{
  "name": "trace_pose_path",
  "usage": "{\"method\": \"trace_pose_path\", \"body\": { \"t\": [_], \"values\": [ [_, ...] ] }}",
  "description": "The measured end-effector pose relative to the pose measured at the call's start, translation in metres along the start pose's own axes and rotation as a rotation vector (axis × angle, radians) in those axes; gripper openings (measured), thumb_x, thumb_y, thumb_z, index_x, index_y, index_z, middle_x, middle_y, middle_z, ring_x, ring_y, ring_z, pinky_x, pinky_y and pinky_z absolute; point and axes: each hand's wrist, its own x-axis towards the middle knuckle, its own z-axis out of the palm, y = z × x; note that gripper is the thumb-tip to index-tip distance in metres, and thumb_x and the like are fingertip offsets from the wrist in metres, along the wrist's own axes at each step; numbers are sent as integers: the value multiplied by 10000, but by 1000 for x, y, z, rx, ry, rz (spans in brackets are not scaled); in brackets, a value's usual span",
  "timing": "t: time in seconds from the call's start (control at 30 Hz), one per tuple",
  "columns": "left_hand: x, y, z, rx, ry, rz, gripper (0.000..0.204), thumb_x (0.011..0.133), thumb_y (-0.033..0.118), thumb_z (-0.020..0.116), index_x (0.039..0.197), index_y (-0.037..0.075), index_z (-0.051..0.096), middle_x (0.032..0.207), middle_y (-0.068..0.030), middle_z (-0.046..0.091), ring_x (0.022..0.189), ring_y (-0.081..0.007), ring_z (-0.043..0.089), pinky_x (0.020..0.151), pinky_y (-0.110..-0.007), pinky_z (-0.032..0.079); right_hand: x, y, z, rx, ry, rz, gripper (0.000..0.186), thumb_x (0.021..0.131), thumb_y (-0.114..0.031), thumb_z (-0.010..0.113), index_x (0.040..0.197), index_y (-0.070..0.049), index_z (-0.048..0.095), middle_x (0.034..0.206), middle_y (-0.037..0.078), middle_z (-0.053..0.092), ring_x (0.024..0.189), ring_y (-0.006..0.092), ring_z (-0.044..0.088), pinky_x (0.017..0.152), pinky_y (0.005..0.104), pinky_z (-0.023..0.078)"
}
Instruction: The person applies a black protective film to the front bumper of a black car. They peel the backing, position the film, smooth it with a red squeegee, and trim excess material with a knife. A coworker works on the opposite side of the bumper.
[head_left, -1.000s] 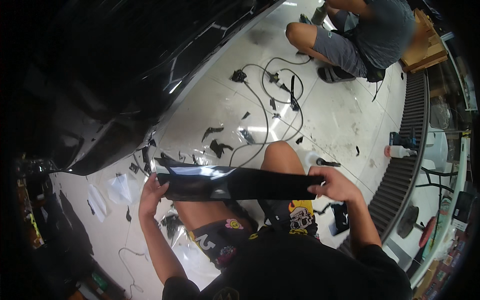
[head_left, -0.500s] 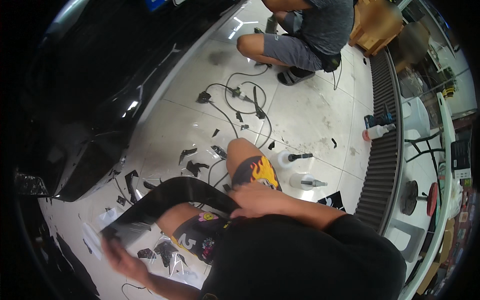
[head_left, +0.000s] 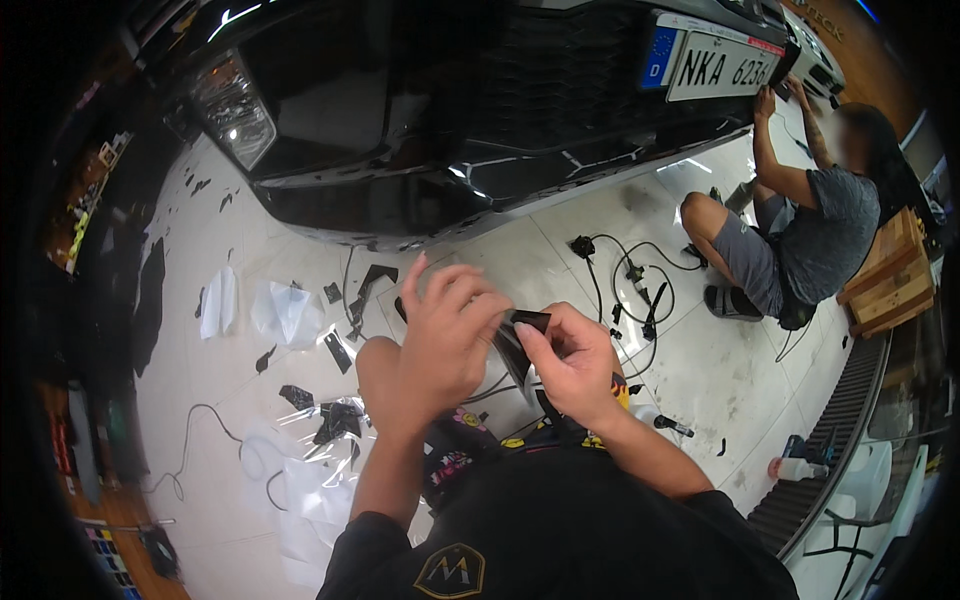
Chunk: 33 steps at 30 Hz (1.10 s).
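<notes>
Both my hands meet in front of me over my bent knees. My left hand (head_left: 440,335) and my right hand (head_left: 570,365) pinch a strip of glossy black film (head_left: 515,345) between them, fingertips working at its upper end; most of the strip is hidden behind my hands. A black car front bumper (head_left: 450,190) stands just ahead of my hands.
Black film scraps (head_left: 335,415) and clear backing sheets (head_left: 285,305) litter the white tiled floor on the left. Black cables (head_left: 640,285) lie to the right. Another person (head_left: 810,220) crouches at the car's licence plate (head_left: 720,65). A wooden box (head_left: 895,275) and floor grate (head_left: 835,455) lie at right.
My view swung toward the car's front. The strip, first stretched wide between my hands and then swung down to my left, is now bunched close between both hands.
</notes>
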Motion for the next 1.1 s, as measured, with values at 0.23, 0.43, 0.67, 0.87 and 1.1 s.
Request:
{"method": "trace_pose_path", "body": {
  "t": [0.23, 0.43, 0.67, 0.87, 1.1],
  "values": [
    [-37, -1, 24, -495, 142, -264, 48, 881, 87, 692, 925, 70, 688, 840, -46, 623, 815, -203, 565, 941, -371, 381, -23, -14, 15, 319, -66, 241, 42, 955, 0, 645, 981, 32, 641, 811, 12, 624, 657, 53, 571, 517, 205, 438],
    [-39, 6, 19, -717, 135, -295, 62, 886, 94, 716, 894, 65, 662, 832, -18, 623, 802, -164, 535, 851, -314, 366, -29, -21, 0, 515, -145, 252, 199, 997, -15, 581, 1160, 85, 639, 984, 158, 669, 728, 176, 677, 520, 271, 556],
    [-45, 5, 38, -898, 232, -149, 141, 856, 70, 751, 942, 69, 640, 837, -18, 610, 816, -162, 520, 894, -326, 354, -31, -21, -3, 750, -163, 313, 180, 1001, -49, 618, 1131, 59, 678, 1002, 122, 647, 706, 152, 648, 513, 256, 508],
    [-50, 4, 39, -841, 268, -93, 158, 844, 75, 760, 940, 76, 633, 834, -19, 606, 808, -166, 545, 989, -400, 355, -39, -18, 7, 864, -99, 355, 160, 1004, -74, 627, 1092, 49, 682, 959, 80, 619, 641, 110, 570, 511, 232, 445],
    [-56, 5, 49, -795, 315, -116, 133, 821, 21, 719, 892, 69, 617, 810, -33, 603, 765, -198, 564, 992, -435, 370, -54, -1, 5, 700, -61, 373, 159, 1025, -89, 592, 1094, 17, 689, 892, 44, 622, 644, 68, 532, 544, 218, 419]
  ]
}}
